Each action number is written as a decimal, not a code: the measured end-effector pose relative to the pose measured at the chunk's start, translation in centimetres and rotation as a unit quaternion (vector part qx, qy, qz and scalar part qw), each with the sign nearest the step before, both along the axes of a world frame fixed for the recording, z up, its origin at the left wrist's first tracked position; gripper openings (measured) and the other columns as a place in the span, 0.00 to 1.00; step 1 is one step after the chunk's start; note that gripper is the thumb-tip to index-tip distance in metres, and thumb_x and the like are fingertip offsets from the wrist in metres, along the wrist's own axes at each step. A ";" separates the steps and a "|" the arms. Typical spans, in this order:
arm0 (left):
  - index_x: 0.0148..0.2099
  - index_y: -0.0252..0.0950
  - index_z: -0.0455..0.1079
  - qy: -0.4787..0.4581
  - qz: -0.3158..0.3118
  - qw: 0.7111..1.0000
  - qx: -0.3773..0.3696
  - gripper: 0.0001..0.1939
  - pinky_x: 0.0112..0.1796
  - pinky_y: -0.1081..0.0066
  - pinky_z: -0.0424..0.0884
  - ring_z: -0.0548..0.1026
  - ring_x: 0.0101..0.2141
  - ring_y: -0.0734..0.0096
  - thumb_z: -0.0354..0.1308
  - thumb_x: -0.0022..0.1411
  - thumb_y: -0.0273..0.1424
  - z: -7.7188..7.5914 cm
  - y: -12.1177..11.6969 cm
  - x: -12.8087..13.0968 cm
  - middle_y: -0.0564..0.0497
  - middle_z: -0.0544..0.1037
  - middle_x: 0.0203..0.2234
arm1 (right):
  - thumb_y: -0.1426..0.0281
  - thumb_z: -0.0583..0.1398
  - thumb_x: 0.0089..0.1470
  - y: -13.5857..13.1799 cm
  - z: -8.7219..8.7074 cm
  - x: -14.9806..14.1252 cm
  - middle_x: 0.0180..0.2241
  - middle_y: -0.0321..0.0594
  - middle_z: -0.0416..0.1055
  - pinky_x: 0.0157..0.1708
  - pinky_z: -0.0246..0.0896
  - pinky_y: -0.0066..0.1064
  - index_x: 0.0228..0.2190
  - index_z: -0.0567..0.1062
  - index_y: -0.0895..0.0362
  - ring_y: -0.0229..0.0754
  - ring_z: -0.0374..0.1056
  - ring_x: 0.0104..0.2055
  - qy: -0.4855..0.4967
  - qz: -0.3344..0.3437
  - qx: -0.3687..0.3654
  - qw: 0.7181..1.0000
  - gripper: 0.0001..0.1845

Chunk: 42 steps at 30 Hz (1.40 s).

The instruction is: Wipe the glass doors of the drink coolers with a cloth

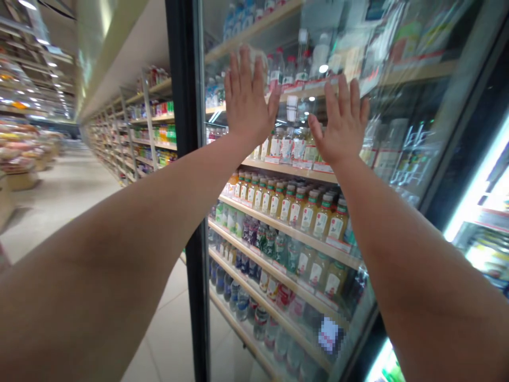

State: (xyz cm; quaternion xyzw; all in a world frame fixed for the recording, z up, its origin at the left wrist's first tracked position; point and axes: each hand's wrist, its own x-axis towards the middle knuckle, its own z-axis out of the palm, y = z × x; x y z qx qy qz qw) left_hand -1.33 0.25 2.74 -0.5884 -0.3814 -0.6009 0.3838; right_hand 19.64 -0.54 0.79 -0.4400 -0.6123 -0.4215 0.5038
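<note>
Both my arms reach forward to the glass door (pixel 382 143) of a tall drinks fridge. My left hand (pixel 250 101) is raised at the upper left of the glass, palm toward it, with its fingers stretched out. Behind those fingertips shows a pale patch; whether it is a cloth or a reflection I cannot tell. To the right and slightly lower, my right hand (pixel 344 124) faces the pane too, fingers spread and thumb out. Both palms seem to lie on the glass, though the contact is hidden. Rows of juice bottles (pixel 298 204) stand on shelves behind it.
A black door frame (pixel 185 106) runs upright left of my hands. Beyond it, open shelves of drinks (pixel 161 122) line a long aisle with a pale tiled floor (pixel 85 183). Stands of packaged goods (pixel 19 148) are at far left. Another lit fridge section (pixel 485 233) is at right.
</note>
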 end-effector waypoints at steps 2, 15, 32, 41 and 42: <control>0.74 0.35 0.53 0.140 -0.004 0.990 -0.021 0.36 0.70 0.58 0.38 0.41 0.71 0.60 0.37 0.71 0.47 0.4 -0.2 -0.7 0.59 0.46 0.72 | 0.44 0.36 0.59 0.1 0.0 0.0 0.70 0.09 0.38 0.74 0.24 0.53 0.68 0.46 0.34 0.42 0.28 0.76 -0.006 0.003 -0.002 1.000 0.37; 0.74 0.50 0.52 0.191 -0.020 0.981 -0.006 0.36 0.70 0.54 0.41 0.41 0.71 0.61 0.45 0.66 0.49 0.3 0.1 -1.8 0.70 0.46 0.71 | 0.47 0.41 0.64 0.5 -0.1 0.0 0.73 0.27 0.36 0.73 0.28 0.58 0.70 0.48 0.47 0.49 0.32 0.76 -0.028 -0.023 0.027 0.999 0.38; 0.74 0.56 0.49 0.278 0.002 0.960 -0.024 0.34 0.70 0.52 0.36 0.42 0.71 0.62 0.48 0.68 0.43 0.9 -0.6 0.3 0.69 0.45 0.71 | 0.49 0.45 0.68 -0.3 -0.2 -0.1 0.73 0.40 0.42 0.71 0.38 0.59 0.70 0.51 0.53 0.54 0.37 0.75 -0.047 -0.071 0.038 0.996 0.37; 0.75 0.41 0.51 0.242 0.018 0.970 0.017 0.35 0.70 0.53 0.42 0.42 0.71 0.57 0.49 0.69 0.40 1.0 0.1 -0.3 0.57 0.46 0.72 | 0.48 0.44 0.67 -0.3 -0.4 0.0 0.73 0.26 0.38 0.72 0.35 0.59 0.70 0.47 0.40 0.49 0.34 0.75 -0.036 -0.041 0.033 0.998 0.35; 0.74 0.49 0.52 0.307 -0.008 0.952 0.016 0.34 0.70 0.55 0.41 0.41 0.71 0.62 0.49 0.68 0.41 0.9 0.2 -0.5 0.64 0.45 0.72 | 0.47 0.44 0.67 -0.3 -0.4 0.0 0.73 0.28 0.38 0.72 0.35 0.60 0.70 0.47 0.41 0.50 0.35 0.75 -0.037 -0.039 0.032 0.998 0.35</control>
